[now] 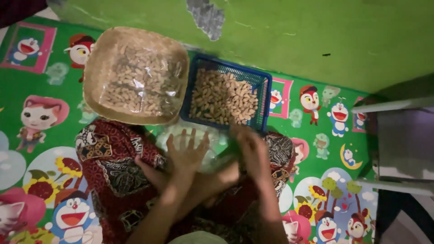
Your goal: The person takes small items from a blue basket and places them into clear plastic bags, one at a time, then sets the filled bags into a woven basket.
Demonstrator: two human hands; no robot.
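I sit on the floor with a red patterned cloth (113, 167) over my legs. My left hand (187, 153) is spread flat, fingers apart, over a clear plastic bag (212, 156) in my lap. My right hand (251, 149) is blurred with motion beside it, near the same bag; its grip is unclear. Just beyond my hands stands a blue plastic basket (266, 97) full of unshelled peanuts (224, 97). To its left lies a woven bamboo tray (97, 68) holding a clear bag of peanuts (140, 81).
A green cartoon-print mat (40, 117) covers the floor. A green wall (316, 31) with a chipped patch rises behind the basket. Grey furniture or shelving (402, 144) stands at the right edge.
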